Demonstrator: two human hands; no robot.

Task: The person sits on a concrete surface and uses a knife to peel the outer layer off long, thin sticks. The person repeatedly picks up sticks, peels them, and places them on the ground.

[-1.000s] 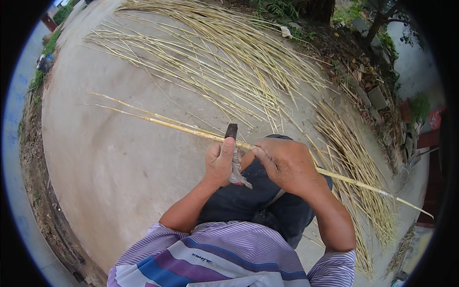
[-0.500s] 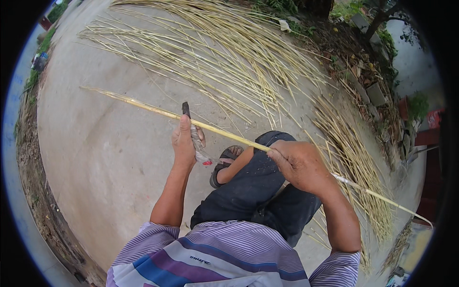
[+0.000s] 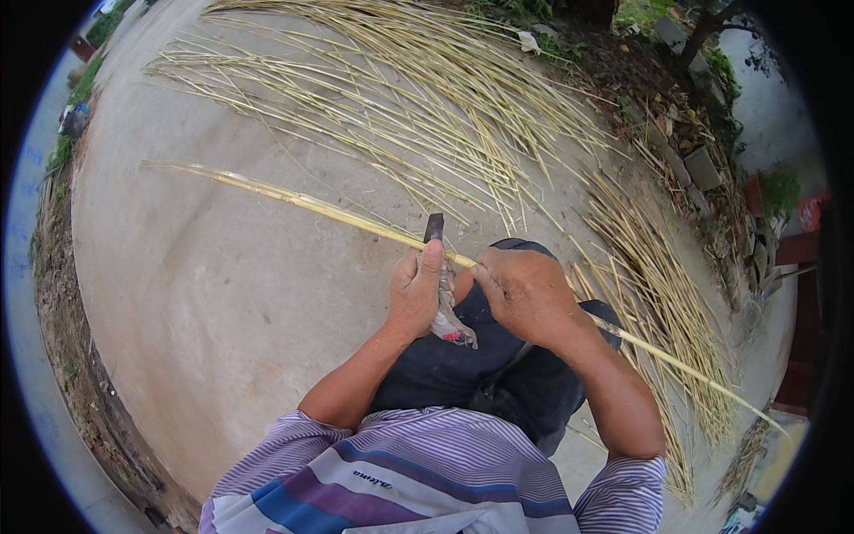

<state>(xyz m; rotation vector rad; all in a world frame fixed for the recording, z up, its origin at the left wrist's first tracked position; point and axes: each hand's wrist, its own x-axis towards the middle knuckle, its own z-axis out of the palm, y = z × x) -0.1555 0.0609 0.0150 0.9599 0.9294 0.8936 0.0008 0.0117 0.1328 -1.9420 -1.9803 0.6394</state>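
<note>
A long yellow reed-like stalk runs slantwise in front of me, its thin far-left end split and frayed. My left hand is closed round a short dark-bladed knife, whose handle is wrapped in pale plastic with a red patch. The blade stands up across the stalk, and my left thumb presses against it there. Just right of it, my right hand grips the stalk, thumb along its side. The stalk's other part passes under my right forearm and sticks out to the right. Exactly where the edge meets the stalk is hidden.
Loose stalks lie spread over the concrete floor ahead. Another pile of stalks lies on my right. Beyond are rubble and leaf litter, a grey block and a potted plant. My dark trousers are below my hands.
My left hand has slid right along the stalk with the knife, close to my right hand. My right hand has shifted slightly left, and the split at the stalk's left end looks longer.
</note>
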